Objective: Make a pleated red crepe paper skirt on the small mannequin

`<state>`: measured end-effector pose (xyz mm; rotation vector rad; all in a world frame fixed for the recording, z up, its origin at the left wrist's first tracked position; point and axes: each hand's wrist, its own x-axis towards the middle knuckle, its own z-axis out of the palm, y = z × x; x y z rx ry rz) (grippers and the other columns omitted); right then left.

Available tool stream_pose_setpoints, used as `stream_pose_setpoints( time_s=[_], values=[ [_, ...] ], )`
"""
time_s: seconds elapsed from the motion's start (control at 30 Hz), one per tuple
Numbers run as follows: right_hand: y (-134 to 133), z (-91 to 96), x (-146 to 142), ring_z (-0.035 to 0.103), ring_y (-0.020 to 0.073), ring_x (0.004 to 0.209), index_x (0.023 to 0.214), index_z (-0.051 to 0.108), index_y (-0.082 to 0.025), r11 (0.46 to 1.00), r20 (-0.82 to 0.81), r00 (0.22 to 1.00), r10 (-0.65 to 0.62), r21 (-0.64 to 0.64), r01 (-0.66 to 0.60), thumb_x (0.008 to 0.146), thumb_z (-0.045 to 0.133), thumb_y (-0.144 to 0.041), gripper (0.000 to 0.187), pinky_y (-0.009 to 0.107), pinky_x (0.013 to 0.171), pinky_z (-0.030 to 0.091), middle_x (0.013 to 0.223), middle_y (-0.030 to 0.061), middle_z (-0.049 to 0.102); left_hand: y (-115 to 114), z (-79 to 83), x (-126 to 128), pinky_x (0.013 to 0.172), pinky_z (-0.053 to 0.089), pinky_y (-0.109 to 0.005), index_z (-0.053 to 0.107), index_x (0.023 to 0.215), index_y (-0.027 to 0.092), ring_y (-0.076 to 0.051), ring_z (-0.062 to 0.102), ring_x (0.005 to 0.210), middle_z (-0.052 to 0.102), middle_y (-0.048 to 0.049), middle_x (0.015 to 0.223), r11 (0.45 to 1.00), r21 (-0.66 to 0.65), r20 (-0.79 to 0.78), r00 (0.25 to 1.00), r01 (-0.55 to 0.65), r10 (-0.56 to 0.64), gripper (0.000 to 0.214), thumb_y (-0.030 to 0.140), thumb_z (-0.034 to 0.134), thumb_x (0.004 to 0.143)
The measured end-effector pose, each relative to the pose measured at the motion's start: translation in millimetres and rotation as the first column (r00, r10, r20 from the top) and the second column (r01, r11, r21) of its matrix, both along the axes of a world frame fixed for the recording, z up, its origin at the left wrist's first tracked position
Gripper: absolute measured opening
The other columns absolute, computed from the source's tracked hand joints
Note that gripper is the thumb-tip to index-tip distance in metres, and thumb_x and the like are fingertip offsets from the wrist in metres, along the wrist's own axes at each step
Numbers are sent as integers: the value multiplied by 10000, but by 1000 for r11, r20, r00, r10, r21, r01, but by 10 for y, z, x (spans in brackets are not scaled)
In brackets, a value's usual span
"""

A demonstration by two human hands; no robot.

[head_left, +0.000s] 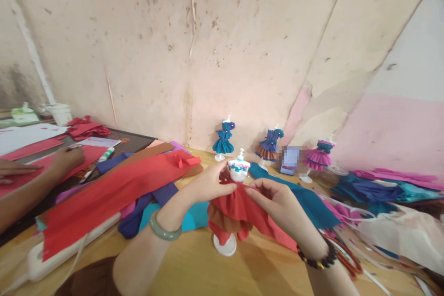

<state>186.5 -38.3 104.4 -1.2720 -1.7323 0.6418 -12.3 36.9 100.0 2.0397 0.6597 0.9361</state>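
Observation:
A small white mannequin on a round base stands upright in front of me, its bust marked with teal and pink. Red fabric is gathered around its waist over a brown layer, and a loose red length trails to the right. My left hand is closed at the mannequin's left side, thumb pressing the red fabric at the waist. On the other side my right hand pinches the same red fabric between thumb and fingers. The fingertips behind the mannequin are partly hidden.
Three dressed mannequins, one teal, stand along the wall beside a phone. Red strips and a white power strip lie left. Another person's hands work on red fabric farther left. Cloth piles and cords lie right.

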Motion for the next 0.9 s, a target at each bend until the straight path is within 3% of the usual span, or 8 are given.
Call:
stream_pose_setpoints(
  time_s=[0.13, 0.33, 0.43, 0.6, 0.73, 0.9],
  values=[
    [-52, 15, -55, 626, 198, 728, 813, 695, -202, 994, 88, 995, -44, 102, 35, 872, 612, -442, 260, 301, 663, 475, 789, 39, 710, -14, 16, 7, 873, 523, -371, 569, 1259, 189, -235, 655, 989, 694, -68, 1084, 1000, 4, -16, 1000, -14, 14, 450, 256, 661, 823],
    [-78, -21, -102, 638, 209, 760, 832, 706, -219, 976, 165, 984, -69, 217, 32, 877, 611, -365, 181, 315, 695, 495, 821, 48, 718, -34, 23, 17, 868, 522, -366, 554, 1269, 188, -234, 654, 1009, 689, -72, 1107, 999, -32, 15, 999, 29, -28, 466, 196, 647, 812],
    [-77, -36, -102, 630, 198, 731, 835, 712, -215, 981, 165, 983, -79, 189, 47, 880, 606, -385, 205, 301, 663, 485, 809, 45, 715, -26, 25, 16, 865, 521, -372, 536, 1311, 198, -235, 654, 1004, 690, -75, 1098, 999, -39, 17, 1000, 25, -25, 519, 196, 660, 808],
    [-83, -19, -116, 533, 165, 532, 910, 720, -207, 982, 173, 970, -170, 106, 153, 872, 592, -476, 301, 269, 491, 391, 582, -7, 613, -11, 28, 13, 851, 522, -363, 546, 1313, 191, -234, 652, 995, 690, -84, 1092, 998, -45, 24, 999, 50, -49, 527, 205, 677, 803],
    [-94, 7, -161, 628, 194, 639, 865, 736, -201, 987, 123, 986, -117, 121, 102, 877, 578, -453, 298, 288, 577, 463, 750, 43, 736, -7, 4, 10, 864, 520, -366, 514, 1366, 203, -233, 644, 1009, 688, -79, 1093, 998, -32, 31, 999, 46, -45, 590, 199, 678, 800],
    [-95, -2, -205, 703, 242, 784, 854, 744, -219, 985, 98, 992, -73, 166, 56, 883, 567, -388, 247, 332, 706, 531, 881, 67, 780, -25, 9, 12, 880, 517, -382, 461, 1418, 206, -237, 645, 1024, 684, -87, 1129, 998, -28, 18, 998, 61, -61, 641, 166, 646, 806]
  ],
)
